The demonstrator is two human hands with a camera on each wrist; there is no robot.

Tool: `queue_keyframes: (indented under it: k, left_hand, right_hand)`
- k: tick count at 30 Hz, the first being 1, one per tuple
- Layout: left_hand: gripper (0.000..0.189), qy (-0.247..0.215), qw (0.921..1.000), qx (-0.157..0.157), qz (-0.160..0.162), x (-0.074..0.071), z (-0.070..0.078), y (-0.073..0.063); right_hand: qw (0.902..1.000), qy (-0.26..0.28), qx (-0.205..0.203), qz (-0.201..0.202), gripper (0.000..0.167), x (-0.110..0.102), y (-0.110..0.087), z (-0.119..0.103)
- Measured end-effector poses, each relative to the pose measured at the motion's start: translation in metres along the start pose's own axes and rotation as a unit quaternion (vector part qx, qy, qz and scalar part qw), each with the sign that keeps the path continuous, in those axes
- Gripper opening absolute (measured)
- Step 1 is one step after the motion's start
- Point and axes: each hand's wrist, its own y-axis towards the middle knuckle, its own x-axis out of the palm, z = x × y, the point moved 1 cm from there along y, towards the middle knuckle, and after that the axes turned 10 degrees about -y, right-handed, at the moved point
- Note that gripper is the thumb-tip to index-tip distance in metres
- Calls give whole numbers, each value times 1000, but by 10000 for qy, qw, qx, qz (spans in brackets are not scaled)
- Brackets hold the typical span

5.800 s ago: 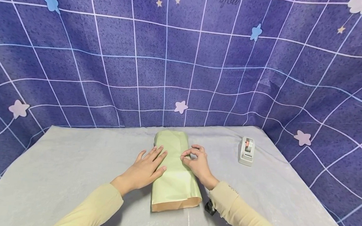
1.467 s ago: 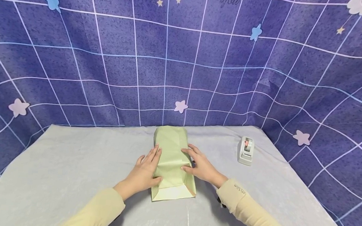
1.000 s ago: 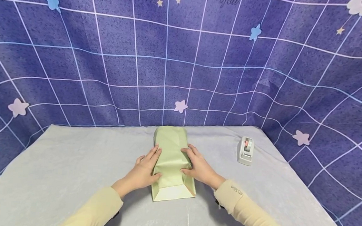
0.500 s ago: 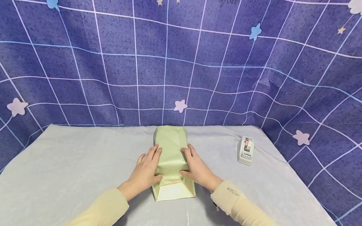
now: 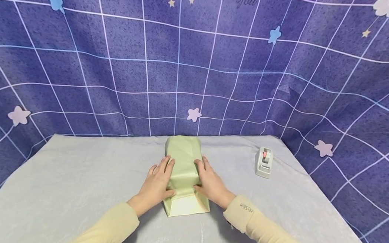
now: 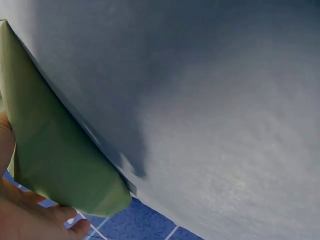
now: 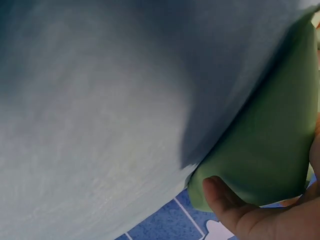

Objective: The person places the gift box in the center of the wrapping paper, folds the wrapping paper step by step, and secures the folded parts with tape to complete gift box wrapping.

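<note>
A long parcel wrapped in pale green paper [image 5: 183, 158] lies in the middle of the table in the head view. At its near end the paper is folded into a flat, pale flap [image 5: 189, 206] with slanted sides. My left hand [image 5: 155, 180] grips the parcel's left edge, thumb at the fold and fingers along the side. Opposite it, my right hand [image 5: 212, 182] holds the right edge, its thumb pressed in above the flap. Both wrist views show the green side of the parcel [image 6: 60, 145] with fingers [image 7: 227, 202] against it. The parcel's contents are hidden.
A white tape dispenser [image 5: 264, 163] stands on the grey cloth-covered table [image 5: 105, 160], to the right of the parcel. Behind and beside the table hangs a blue curtain [image 5: 163, 78] with a grid and stars.
Earlier the near end stood open as a paper tube and my right hand pinched the right edge. Now that end is folded into a flap, with both thumbs pressing above it.
</note>
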Motion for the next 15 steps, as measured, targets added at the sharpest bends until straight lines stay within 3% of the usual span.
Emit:
queue_keyframes:
  k: [15]
  left_hand:
    - [95, -172, 9997, 178, 91, -1, -2, 3]
  right_hand:
    - [9997, -123, -70, 193, 78, 0, 0, 0]
